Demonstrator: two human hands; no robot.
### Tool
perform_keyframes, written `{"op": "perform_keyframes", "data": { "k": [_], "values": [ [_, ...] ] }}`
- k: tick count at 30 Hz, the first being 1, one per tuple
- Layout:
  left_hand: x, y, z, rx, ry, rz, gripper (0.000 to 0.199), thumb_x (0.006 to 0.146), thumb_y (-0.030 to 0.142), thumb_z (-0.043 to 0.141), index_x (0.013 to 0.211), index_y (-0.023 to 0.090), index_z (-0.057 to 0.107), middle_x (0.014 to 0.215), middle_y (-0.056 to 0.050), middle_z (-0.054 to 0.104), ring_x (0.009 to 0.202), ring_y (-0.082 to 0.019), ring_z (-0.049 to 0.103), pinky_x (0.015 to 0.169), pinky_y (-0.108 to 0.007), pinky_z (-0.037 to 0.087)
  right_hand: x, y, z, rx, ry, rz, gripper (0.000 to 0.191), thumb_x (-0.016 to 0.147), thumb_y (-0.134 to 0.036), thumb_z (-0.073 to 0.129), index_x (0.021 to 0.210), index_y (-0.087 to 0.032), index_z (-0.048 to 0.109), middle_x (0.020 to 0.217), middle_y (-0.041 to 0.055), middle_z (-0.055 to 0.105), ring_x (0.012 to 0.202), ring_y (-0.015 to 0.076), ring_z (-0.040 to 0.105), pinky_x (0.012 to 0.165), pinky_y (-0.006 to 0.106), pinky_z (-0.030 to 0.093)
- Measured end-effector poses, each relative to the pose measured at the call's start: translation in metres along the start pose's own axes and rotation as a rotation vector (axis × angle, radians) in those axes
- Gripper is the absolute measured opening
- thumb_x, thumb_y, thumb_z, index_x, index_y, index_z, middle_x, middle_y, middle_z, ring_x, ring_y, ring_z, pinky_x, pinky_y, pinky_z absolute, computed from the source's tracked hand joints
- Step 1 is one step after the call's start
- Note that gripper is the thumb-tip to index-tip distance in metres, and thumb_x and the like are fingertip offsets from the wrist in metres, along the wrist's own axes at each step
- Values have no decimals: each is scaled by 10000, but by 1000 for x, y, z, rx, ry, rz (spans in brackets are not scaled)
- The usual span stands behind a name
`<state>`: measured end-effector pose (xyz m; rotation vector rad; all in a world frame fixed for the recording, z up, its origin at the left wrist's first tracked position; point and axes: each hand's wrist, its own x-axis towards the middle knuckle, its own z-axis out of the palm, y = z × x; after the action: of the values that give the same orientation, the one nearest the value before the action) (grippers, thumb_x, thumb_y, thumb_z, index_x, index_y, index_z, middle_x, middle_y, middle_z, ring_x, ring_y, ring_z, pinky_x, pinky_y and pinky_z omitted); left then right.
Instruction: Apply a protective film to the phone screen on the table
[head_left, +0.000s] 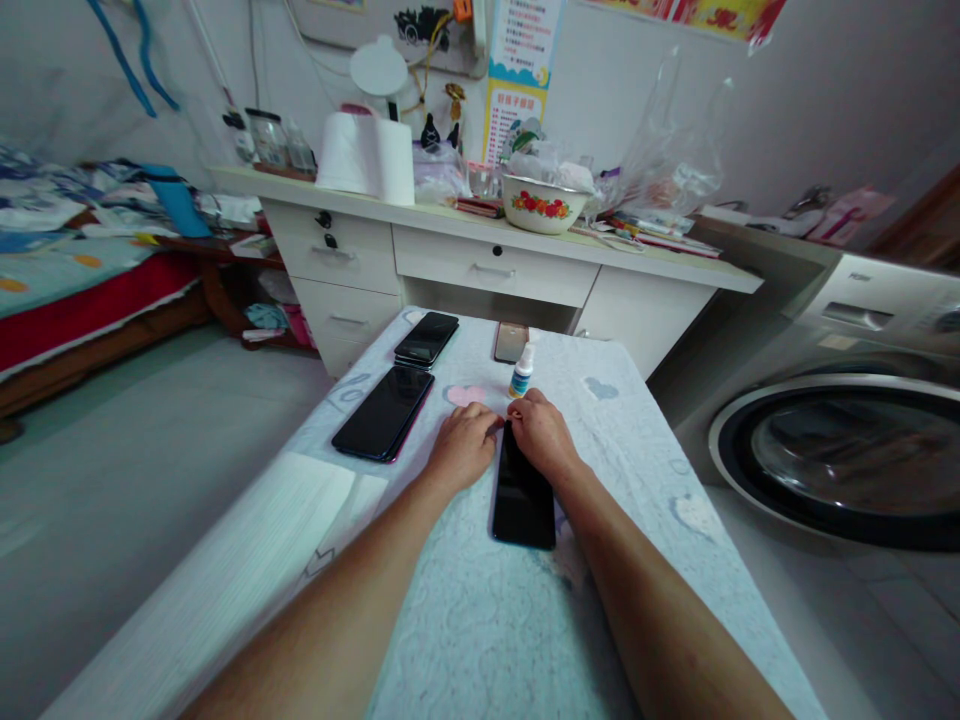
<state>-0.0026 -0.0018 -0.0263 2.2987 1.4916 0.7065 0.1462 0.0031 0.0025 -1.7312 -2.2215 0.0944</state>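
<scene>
A black smartphone (523,497) lies screen up on the cloth-covered table, its upper end partly hidden by my hands. My right hand (543,432) rests over the phone's top right, its fingers curled and pressed together at the upper edge. Close by on the left, my left hand (466,440) has bent fingers whose tips meet near the phone's top left corner. Whatever is pinched between the fingertips is too small to make out. Just beyond the right hand stands a small white spray bottle (521,372) with a blue and yellow label.
Stacked dark phones (384,412) lie at the table's left, with another phone stack (427,338) behind. A smaller phone (511,341) lies near the far edge. Folded white cloth (300,500) covers the left side. Beyond are a white desk (495,265) and a washing machine (847,400).
</scene>
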Motion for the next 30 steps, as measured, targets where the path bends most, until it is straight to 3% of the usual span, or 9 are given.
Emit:
{"op": "perform_keyframes", "data": {
  "k": [15,30],
  "values": [
    [-1,-2,0,-7,5,13,312,805,138,495,1055,234,653,1098,-42,608,1069,-207,536,961,-351,416,-3,5,-10,-44,-42,43,219,870,-118,458,911,-166,668,951,90,589,887,171,582,792,248,407],
    [1,-2,2,1,16,22,307,794,133,498,1050,204,651,1092,-60,605,1055,-212,539,953,-348,425,-2,-4,-1,1,-2,-82,235,880,-127,443,886,-176,673,959,81,599,846,163,561,745,232,392]
  ]
}}
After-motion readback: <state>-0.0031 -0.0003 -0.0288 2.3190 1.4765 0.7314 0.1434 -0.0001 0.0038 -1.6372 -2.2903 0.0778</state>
